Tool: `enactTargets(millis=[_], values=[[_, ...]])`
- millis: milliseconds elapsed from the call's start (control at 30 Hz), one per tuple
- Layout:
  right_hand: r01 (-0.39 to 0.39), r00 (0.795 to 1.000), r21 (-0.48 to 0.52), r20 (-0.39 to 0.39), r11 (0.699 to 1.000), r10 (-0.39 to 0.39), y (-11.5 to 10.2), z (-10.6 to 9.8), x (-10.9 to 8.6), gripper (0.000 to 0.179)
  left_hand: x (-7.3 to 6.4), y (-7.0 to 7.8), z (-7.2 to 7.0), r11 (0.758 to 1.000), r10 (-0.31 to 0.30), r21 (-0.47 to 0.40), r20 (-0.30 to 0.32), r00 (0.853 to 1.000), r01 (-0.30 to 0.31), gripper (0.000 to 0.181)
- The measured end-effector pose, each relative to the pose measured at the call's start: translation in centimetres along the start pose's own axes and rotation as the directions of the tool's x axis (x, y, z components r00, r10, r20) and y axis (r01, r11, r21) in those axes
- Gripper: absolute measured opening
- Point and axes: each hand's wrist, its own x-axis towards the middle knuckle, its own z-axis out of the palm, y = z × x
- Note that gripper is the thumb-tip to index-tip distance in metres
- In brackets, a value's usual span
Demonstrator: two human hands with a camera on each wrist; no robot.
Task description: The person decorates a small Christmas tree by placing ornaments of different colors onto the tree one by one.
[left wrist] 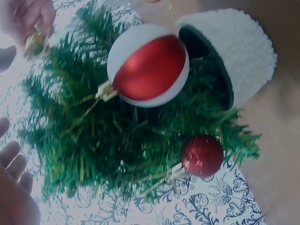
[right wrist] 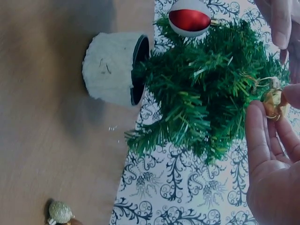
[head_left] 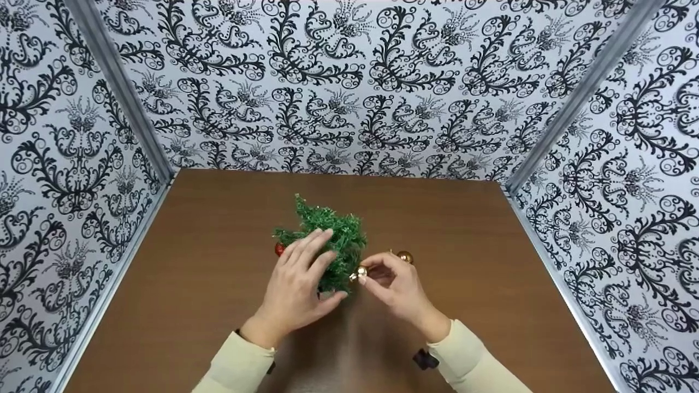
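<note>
A small green artificial Christmas tree [head_left: 338, 234] stands on the table in a white fuzzy pot [right wrist: 115, 68]. My right hand [head_left: 401, 286] pinches a shiny gold bauble [right wrist: 274, 103] between thumb and fingers, right beside the branches. A thin gold loop rises from the bauble's cap in the right wrist view. My left hand [head_left: 297, 289] is at the tree's left side, fingers extended and spread, overlapping the branches in the head view. On the tree hang a red and white bauble [left wrist: 150, 65] and a glittery red bauble [left wrist: 202, 155].
Past my right hand a gold ball [head_left: 405, 257] lies on the brown table [head_left: 207, 218]. The right wrist view has a glittery pale gold bauble [right wrist: 60, 211] at its lower left. Patterned walls [head_left: 327, 109] enclose the table at the back and both sides.
</note>
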Motion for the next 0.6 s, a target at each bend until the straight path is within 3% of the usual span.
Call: enactTargets(millis=[167, 333, 500, 600], values=[[0.03, 0.999, 0.091, 0.026, 0.995, -0.033, 0.1, 0.4, 0.0, 0.023, -0.1, 0.4, 0.7, 0.999, 0.029, 0.019, 0.009, 1.0, -0.029, 0.051], [0.048, 0.997, 0.162, 0.053, 0.986, -0.057, 0.8, 0.7, -0.1, 0.022, -0.2, 0.6, 1.3, 1.0, 0.018, 0.01, 0.013, 1.0, -0.018, 0.037], [0.035, 0.998, 0.175, 0.049, 0.984, -0.044, 1.4, 0.9, -0.3, 0.021, -0.3, 0.7, 1.3, 1.0, 0.024, 0.003, -0.02, 1.0, -0.024, 0.011], [0.029, 0.999, 0.167, 0.028, 0.985, -0.035, 1.7, 0.9, -0.3, 0.021, -0.3, 0.5, 1.0, 1.0, 0.02, -0.012, -0.029, 0.999, -0.02, 0.008]])
